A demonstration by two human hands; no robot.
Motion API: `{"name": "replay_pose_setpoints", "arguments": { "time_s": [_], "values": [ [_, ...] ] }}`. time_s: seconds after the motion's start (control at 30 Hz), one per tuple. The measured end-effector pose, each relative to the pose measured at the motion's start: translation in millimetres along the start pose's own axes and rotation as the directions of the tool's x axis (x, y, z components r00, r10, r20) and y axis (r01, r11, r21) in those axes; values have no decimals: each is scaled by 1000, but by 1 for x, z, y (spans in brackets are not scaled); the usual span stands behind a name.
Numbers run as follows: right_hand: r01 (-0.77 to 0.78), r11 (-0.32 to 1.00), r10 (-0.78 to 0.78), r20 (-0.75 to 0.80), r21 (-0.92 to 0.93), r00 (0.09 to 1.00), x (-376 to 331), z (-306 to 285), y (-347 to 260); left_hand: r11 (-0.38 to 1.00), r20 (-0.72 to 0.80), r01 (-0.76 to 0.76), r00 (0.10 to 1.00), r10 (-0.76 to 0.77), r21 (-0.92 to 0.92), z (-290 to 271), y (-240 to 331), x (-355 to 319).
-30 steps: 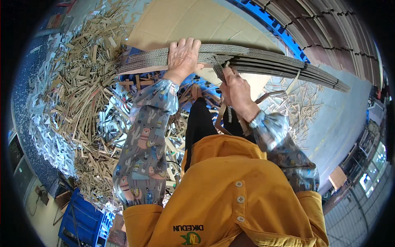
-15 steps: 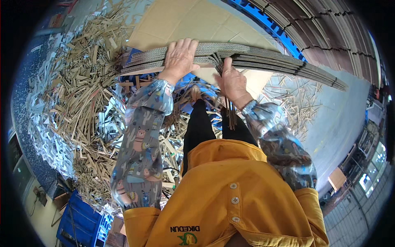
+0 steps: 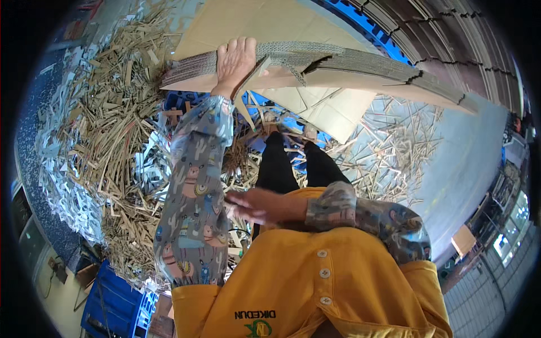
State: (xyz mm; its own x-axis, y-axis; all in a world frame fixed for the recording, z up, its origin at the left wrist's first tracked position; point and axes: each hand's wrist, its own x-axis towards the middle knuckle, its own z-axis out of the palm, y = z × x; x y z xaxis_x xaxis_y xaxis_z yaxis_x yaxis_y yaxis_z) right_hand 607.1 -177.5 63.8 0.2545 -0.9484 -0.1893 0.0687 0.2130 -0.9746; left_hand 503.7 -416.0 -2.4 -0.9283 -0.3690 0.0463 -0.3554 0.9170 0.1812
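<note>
My left hand point(image 3: 235, 63) is wrapped over the top edge of a long stack of corrugated cardboard sheets point(image 3: 366, 66), near its left part. The stack lies crosswise in front of me, fluted edges up, its right end bending down. A torn cardboard strip point(image 3: 251, 78) slants just right of my left wrist, and a curled strip point(image 3: 294, 73) hangs from the stack's edge. Low in front of my waist, my right hand point(image 3: 262, 207) is blurred by motion. Its fingers stretch leftward, somewhat apart, and I see nothing held in them.
Heaps of cardboard strips point(image 3: 121, 121) cover the floor at left, with white scraps point(image 3: 67, 174) beside them. More strips point(image 3: 394, 152) lie at right. A flat cardboard sheet point(image 3: 248, 25) lies beyond the stack. Tall cardboard stacks point(image 3: 456, 45) stand at far right by a blue pallet point(image 3: 366, 28).
My right hand has left the stack and swung down and left to my waist. A bunch of strips it held is out of it; loose strips now show below the stack. My left hand shifted slightly left.
</note>
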Motion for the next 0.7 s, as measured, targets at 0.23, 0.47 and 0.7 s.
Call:
{"name": "replay_pose_setpoints", "arguments": {
  "time_s": [0.23, 0.47, 0.7],
  "values": [
    [-612, 557, -27, -748, -562, 663, -36, -141, 26, 999, -80, -38, 996, 38, 0, 1, 0, -14],
    [-626, 569, 95, -713, -534, 695, -6, -196, 39, 997, -40, -73, 997, 73, 1, 3, 2, -19],
    [16, 974, -129, -491, -227, 861, 29, -104, 29, 993, -78, -107, 992, 103, -49, -4, 3, -30]
  ]
}}
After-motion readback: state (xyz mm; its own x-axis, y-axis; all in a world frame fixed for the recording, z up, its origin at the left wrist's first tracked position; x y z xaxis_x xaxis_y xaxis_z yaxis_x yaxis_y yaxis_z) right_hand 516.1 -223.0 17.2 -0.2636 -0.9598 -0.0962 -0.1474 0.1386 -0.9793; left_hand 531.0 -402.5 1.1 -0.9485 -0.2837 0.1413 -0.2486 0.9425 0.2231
